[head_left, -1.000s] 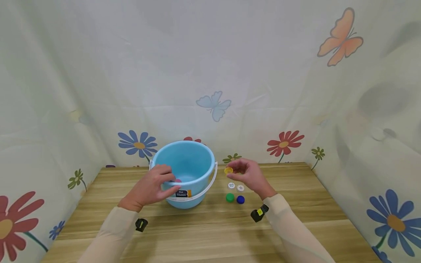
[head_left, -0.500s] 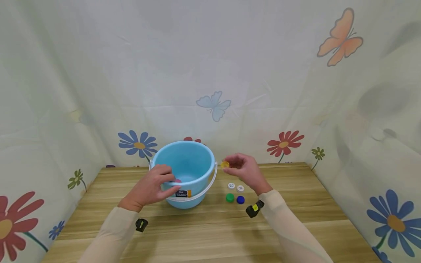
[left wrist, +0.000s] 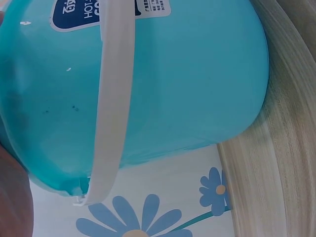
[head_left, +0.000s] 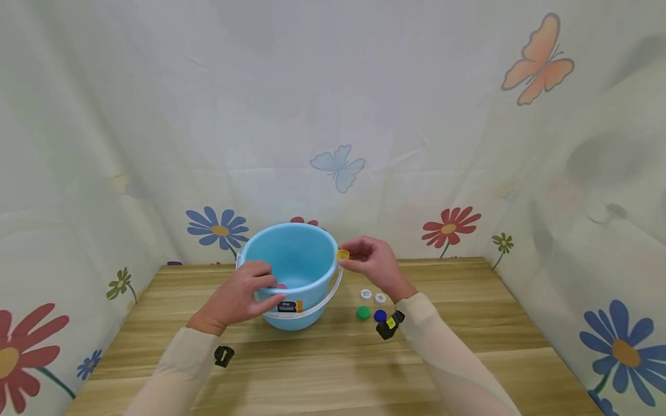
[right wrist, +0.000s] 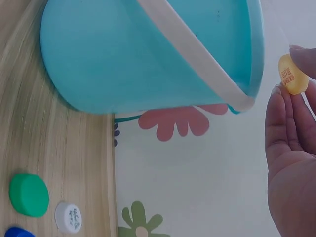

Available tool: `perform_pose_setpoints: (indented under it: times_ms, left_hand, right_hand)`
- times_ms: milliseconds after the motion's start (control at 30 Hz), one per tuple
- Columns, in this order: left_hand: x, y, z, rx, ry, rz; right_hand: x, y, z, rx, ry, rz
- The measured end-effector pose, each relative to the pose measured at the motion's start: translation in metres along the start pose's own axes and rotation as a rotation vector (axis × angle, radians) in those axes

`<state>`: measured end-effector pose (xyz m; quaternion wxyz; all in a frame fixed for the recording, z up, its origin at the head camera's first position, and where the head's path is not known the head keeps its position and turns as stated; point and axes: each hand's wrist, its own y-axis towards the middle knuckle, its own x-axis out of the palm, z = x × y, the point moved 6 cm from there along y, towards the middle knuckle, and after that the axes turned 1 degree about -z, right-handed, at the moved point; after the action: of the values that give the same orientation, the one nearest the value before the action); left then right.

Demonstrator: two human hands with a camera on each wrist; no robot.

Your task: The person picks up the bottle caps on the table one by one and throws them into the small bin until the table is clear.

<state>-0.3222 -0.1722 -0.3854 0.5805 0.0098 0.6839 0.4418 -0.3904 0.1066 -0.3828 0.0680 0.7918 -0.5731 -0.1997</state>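
My left hand (head_left: 240, 296) grips the near rim of a light blue bucket (head_left: 312, 294), fingers over the edge and thumb on the outer wall. A small pink piece (head_left: 281, 286) shows inside the bucket beside those fingers; most of it is hidden. Between thumb and fingers, my right hand (head_left: 376, 263) pinches a yellow bottle cap (right wrist: 293, 75) at the bucket's right rim. Printing marks the cap's top in the right wrist view. From the left wrist, the bucket's wall (left wrist: 192, 84) and white handle (left wrist: 116, 98) fill most of the view.
Right of the bucket, two white caps (head_left: 366, 294), a green cap (head_left: 363, 313) and a blue cap (head_left: 380, 315) lie on the wooden table (head_left: 312, 370). A flower-printed curtain (head_left: 416, 144) hangs behind the table. The bucket's handle hangs down along its front.
My right hand has carried the yellow cap left and slightly up, from above the white caps to the bucket's right rim. The left hand and the bucket have stayed put.
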Motion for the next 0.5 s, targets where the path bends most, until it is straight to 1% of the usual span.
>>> perform_pose_setpoints:
  times_ms: [200,500]
  left_hand:
    - [0.000,-0.001,-0.001,-0.007,0.004,-0.003]
    - [0.000,-0.001,-0.001,-0.014,0.007,-0.009]
  right_hand:
    - [0.007,0.005,0.004,0.019,0.025,0.007]
    - [0.013,0.008,0.003,0.013,0.038,0.020]
